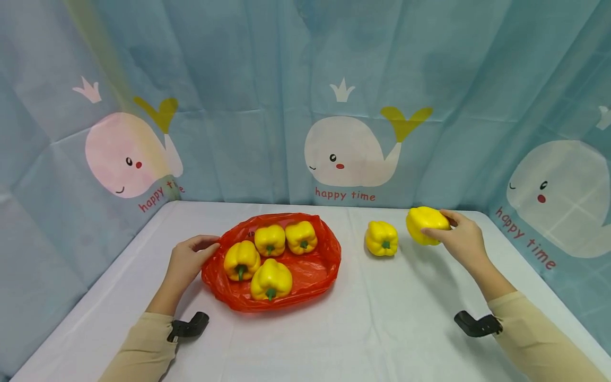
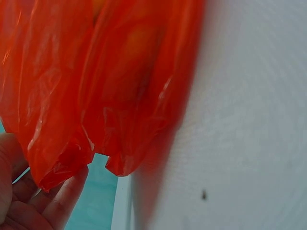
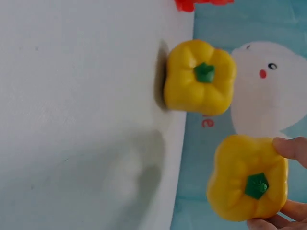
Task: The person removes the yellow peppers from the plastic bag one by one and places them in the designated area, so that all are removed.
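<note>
A red plastic bag lies with its mouth spread wide on the white table, several yellow peppers inside. My left hand pinches the bag's left rim; in the left wrist view, fingers are at the edge of the red plastic. At the right, my right hand holds a yellow pepper between thumb and fingers, raised above the table, its green stem visible in the right wrist view. Another yellow pepper stands on the table between the bag and the held one.
The white tablecloth covers the table. Behind and at both sides hangs a blue curtain with whale prints. A black strap mount is on each forearm, over the beige sleeves.
</note>
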The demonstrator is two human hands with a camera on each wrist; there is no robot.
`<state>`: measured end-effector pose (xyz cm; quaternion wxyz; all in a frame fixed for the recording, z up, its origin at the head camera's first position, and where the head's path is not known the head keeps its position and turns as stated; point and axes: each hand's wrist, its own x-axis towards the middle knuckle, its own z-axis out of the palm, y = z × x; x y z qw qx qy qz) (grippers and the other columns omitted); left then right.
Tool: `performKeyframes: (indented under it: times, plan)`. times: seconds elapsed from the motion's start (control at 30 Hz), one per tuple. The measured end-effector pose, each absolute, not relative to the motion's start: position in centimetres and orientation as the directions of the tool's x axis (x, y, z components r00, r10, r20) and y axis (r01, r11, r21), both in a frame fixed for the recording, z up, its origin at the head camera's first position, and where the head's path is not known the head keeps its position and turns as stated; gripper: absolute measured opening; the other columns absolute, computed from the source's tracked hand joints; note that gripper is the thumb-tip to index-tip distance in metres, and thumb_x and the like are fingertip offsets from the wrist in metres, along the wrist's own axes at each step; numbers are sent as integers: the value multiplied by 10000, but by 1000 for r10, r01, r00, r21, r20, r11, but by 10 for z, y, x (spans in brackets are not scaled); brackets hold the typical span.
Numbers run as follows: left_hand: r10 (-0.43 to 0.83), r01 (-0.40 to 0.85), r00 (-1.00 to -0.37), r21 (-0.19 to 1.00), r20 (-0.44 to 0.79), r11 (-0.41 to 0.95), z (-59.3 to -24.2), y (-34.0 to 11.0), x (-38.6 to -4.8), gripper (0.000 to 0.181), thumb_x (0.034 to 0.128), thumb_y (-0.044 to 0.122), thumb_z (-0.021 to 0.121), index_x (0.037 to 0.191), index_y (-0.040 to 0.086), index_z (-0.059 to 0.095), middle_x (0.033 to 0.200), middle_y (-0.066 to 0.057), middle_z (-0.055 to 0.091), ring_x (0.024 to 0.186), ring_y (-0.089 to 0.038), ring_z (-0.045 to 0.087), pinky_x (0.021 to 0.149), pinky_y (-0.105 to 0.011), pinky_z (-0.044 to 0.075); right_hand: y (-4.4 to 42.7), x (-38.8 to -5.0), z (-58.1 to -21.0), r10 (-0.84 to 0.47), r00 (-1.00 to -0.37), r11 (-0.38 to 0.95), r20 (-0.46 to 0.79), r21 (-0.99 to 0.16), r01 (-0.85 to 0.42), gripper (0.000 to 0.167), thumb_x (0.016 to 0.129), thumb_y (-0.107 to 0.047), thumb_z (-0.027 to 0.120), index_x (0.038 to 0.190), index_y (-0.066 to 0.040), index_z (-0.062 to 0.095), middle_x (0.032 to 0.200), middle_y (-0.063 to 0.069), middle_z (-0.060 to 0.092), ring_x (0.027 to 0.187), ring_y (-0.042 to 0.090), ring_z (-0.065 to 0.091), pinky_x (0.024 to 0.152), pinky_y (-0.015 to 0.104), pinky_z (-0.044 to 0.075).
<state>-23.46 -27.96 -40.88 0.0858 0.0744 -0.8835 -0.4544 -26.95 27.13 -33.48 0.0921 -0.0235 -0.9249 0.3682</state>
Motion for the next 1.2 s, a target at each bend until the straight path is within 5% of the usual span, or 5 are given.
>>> performKeyframes:
  times: [1.2]
  plan:
    - [-212, -48, -973, 819, 92, 572, -409, -279, -234, 435, 1003, 354, 568, 1298, 41, 631, 1322, -219, 620, 1279, -373, 523, 1058, -525, 470, 289, -296, -375, 176, -984, 727, 21, -677, 116, 821, 926, -365, 673, 1482, 120, 312, 1500, 363, 359, 1366, 505, 368, 1120, 596, 368]
